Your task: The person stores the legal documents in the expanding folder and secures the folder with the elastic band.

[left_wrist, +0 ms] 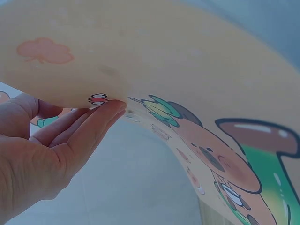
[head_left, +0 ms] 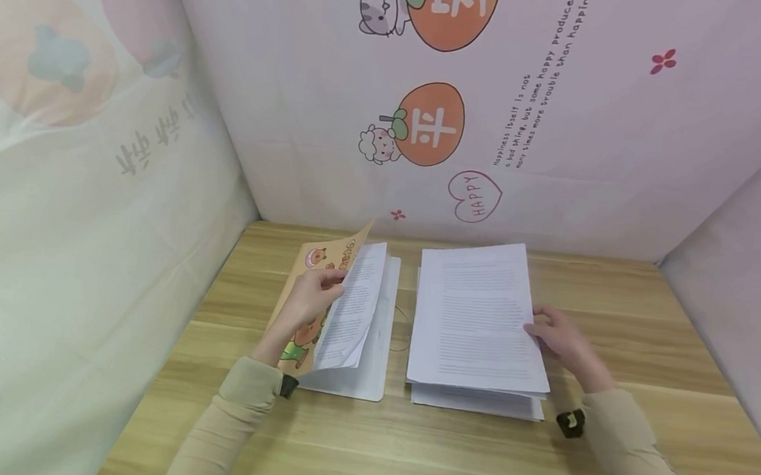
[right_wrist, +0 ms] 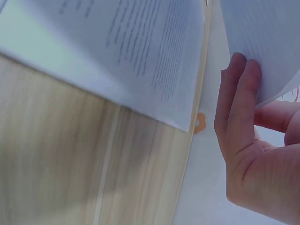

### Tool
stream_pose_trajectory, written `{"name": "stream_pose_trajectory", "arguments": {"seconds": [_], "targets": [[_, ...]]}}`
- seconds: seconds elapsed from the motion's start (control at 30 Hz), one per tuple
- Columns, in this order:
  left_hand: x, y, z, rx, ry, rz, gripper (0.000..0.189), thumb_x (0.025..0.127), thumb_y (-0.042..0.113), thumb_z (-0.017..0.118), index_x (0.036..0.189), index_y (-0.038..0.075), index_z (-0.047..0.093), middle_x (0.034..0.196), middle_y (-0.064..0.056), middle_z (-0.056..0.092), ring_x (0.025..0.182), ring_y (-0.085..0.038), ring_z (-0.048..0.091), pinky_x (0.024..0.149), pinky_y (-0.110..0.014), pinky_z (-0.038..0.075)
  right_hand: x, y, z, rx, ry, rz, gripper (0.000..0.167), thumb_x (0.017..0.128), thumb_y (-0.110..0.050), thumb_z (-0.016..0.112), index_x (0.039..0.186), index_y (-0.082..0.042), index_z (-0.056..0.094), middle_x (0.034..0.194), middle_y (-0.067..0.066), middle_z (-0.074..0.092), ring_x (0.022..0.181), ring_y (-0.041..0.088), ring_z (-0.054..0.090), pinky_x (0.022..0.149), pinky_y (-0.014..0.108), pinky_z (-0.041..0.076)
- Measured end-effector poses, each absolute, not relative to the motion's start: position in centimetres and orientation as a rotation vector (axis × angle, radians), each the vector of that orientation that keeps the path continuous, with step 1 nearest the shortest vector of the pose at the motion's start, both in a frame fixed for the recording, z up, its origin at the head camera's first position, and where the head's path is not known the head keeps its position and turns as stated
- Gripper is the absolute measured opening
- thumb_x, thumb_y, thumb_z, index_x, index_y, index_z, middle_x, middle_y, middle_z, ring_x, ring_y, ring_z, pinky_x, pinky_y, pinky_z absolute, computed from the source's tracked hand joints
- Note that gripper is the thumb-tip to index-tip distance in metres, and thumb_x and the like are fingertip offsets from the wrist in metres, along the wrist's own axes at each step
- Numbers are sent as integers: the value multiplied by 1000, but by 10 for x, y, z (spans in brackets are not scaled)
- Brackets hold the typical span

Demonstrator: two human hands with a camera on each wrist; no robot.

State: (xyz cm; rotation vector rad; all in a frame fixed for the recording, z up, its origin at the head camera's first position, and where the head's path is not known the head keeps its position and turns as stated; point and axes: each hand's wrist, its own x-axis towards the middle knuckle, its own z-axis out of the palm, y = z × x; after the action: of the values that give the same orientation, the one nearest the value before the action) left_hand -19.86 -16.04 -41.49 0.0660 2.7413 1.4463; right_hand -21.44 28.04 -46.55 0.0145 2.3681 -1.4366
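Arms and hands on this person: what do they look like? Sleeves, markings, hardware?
Long beige sleeves, left sleeve and right sleeve, each with a wide cuff. Left hand and right hand are ungloved. Small black units sit by the wrists: left unit; right unit, with a yellowish-green mark. No cables visible on the arms.
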Motion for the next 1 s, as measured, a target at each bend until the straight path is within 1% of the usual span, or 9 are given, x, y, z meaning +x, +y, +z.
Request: {"name": "stream_pose_trajectory", "arguments": {"seconds": [0.1, 0.17, 0.23, 0.33, 0.37, 0.5, 0.67, 0.87, 1.0], "targets": [[-199, -161, -414, 63, 2740, 1447, 42, 92, 9, 56, 133, -1, 60, 129, -22, 66, 117, -33, 66, 75, -26, 53, -216, 275, -464, 22, 2379, -1421, 51, 100, -11, 49, 142, 13, 31, 109, 20, 64, 81, 8, 63, 72, 27, 56], [-199, -161, -414, 63, 2745, 1444, 42, 92, 9, 55, 133, 0, 60, 129, -21, 66, 117, -33, 66, 74, -25, 53, -217, 271, -464, 28, 2378, -1421, 51, 100, -11, 49, 142, 13, 31, 111, 22, 63, 82, 9, 63, 73, 27, 56], [-198, -161, -413, 63, 2748, 1443, 42, 93, 9, 56, 133, -1, 60, 130, -21, 66, 118, -33, 66, 83, -32, 56, -217, 267, -462, 32, 2381, -1413, 51, 101, -12, 49, 142, 12, 32, 112, 22, 62, 83, 9, 62, 74, 27, 56], [-198, -161, -413, 69, 2748, 1448, 42, 93, 8, 55, 133, -1, 60, 131, -21, 65, 119, -33, 65, 94, -41, 56, -218, 262, -461, 42, 2368, -1425, 49, 100, -12, 49, 142, 10, 33, 111, 20, 61, 83, 9, 62, 75, 28, 56], [-198, -161, -413, 72, 2749, 1448, 41, 93, 8, 55, 133, -2, 60, 131, -21, 65, 119, -34, 65, 95, -42, 55, -218, 261, -461, 39, 2367, -1424, 49, 100, -12, 49, 141, 9, 34, 111, 19, 61, 83, 9, 62, 75, 28, 56], [-198, -162, -414, 74, 2751, 1448, 42, 93, 9, 55, 133, -2, 60, 131, -21, 65, 119, -34, 65, 96, -43, 55, -221, 254, -461, 50, 2370, -1413, 47, 100, -12, 49, 141, 6, 34, 109, 16, 61, 83, 10, 61, 75, 28, 55], [-198, -163, -414, 69, 2748, 1455, 42, 93, 10, 55, 132, -2, 60, 131, -21, 65, 118, -33, 66, 96, -43, 55, -224, 244, -462, 37, 2334, -1454, 51, 99, -13, 50, 142, 6, 32, 109, 12, 58, 84, 8, 58, 73, 25, 53], [-198, -164, -414, 63, 2750, 1452, 42, 93, 10, 56, 133, 0, 60, 131, -19, 66, 120, -33, 64, 98, -44, 54, -225, 237, -462, -27, 2305, -1490, 48, 99, -12, 49, 140, 8, 33, 113, 16, 57, 86, 7, 58, 75, 22, 53], [-199, -165, -415, 64, 2750, 1450, 42, 93, 10, 56, 134, 1, 60, 131, -19, 66, 121, -33, 64, 99, -45, 53, -227, 232, -463, -23, 2311, -1477, 47, 100, -13, 49, 140, 7, 34, 116, 17, 57, 87, 8, 59, 76, 22, 52]]}}
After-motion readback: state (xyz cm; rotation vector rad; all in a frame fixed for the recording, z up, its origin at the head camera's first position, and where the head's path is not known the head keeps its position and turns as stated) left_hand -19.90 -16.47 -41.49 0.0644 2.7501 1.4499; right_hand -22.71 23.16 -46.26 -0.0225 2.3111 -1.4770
